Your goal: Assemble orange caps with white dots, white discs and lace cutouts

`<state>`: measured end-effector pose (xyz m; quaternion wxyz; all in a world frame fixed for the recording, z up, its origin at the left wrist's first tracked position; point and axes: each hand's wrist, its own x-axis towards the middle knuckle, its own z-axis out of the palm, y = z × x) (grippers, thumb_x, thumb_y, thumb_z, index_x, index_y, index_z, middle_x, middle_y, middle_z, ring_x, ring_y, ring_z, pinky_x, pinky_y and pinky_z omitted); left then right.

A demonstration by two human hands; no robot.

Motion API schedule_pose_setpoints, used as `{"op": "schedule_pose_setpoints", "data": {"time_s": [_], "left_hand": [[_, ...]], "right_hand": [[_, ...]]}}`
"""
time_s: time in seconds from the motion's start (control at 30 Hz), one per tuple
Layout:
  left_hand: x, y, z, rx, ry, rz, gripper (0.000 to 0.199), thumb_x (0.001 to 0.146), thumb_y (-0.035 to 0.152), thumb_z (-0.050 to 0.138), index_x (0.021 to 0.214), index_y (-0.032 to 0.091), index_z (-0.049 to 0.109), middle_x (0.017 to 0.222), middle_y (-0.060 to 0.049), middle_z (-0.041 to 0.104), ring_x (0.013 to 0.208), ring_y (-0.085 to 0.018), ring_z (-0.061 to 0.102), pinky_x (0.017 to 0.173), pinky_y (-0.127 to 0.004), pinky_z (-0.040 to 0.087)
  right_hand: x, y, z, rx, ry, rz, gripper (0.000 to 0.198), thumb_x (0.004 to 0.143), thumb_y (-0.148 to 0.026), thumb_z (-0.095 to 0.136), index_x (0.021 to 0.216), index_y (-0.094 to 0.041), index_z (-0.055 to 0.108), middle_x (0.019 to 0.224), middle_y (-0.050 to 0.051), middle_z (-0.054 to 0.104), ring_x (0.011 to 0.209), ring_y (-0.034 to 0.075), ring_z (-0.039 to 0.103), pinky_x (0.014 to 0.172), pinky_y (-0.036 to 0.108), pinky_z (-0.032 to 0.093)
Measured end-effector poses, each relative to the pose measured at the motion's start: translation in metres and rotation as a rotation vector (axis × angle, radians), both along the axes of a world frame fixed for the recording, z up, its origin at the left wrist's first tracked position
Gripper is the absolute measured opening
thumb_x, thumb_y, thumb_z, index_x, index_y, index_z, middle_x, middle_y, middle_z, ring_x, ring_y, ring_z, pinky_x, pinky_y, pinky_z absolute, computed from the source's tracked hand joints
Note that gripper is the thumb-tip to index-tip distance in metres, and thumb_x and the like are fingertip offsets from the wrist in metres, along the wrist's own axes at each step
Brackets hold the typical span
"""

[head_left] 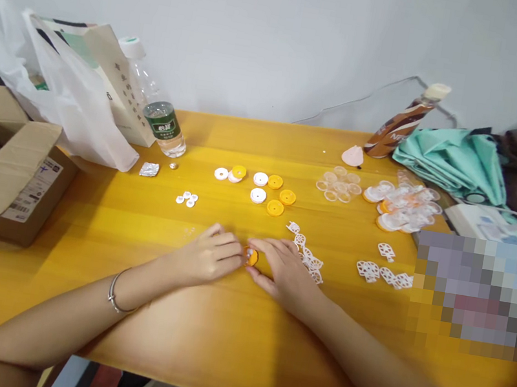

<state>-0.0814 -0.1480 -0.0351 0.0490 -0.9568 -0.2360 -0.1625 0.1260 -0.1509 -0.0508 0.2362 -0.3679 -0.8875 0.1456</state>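
Low over the middle of the table, a small orange round plastic piece (252,257) sits between my hands. My right hand (285,275) pinches it, with thumb below and fingers above. The closed fingertips of my left hand (204,255) press at its left side and partly cover it. White openwork plastic pieces (311,258) lie in a line beside and partly behind my right hand. Beyond the hands are several orange discs (275,208) and white discs (258,195). Small white round pieces (191,203) lie ahead of my left hand.
Transparent rings (338,185), a pile of bagged parts (406,207) and more white openwork pieces (368,271) lie to the right. A water bottle (164,123), a cardboard box (10,180) and bags (72,98) stand left. A brown drink bottle (399,129) leans by a green cloth item (455,160).
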Motion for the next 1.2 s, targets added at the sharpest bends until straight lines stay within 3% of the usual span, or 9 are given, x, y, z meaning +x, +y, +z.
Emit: {"op": "schedule_pose_setpoints", "data": {"time_s": [0.43, 1.2], "left_hand": [[0.0, -0.004, 0.014, 0.072, 0.071, -0.028, 0.016, 0.09, 0.016, 0.042, 0.09, 0.014, 0.058, 0.092, -0.004, 0.065, 0.083, -0.014, 0.054, 0.067, -0.032, 0.032], [-0.001, -0.004, 0.012, -0.064, 0.093, -0.006, 0.017, 0.09, 0.018, 0.043, 0.094, 0.017, 0.059, 0.095, -0.004, 0.064, 0.092, -0.016, 0.054, 0.071, -0.034, 0.029]], "right_hand": [[0.0, 0.0, 0.002, 0.003, 0.022, 0.0, 0.034, 0.078, -0.021, 0.055, 0.111, -0.017, 0.048, 0.103, 0.009, 0.063, 0.097, 0.022, 0.057, 0.084, 0.038, 0.042], [-0.002, 0.0, 0.004, -0.015, 0.043, 0.005, 0.027, 0.078, -0.018, 0.052, 0.105, -0.018, 0.048, 0.096, 0.008, 0.065, 0.09, 0.022, 0.059, 0.08, 0.038, 0.042]]}}
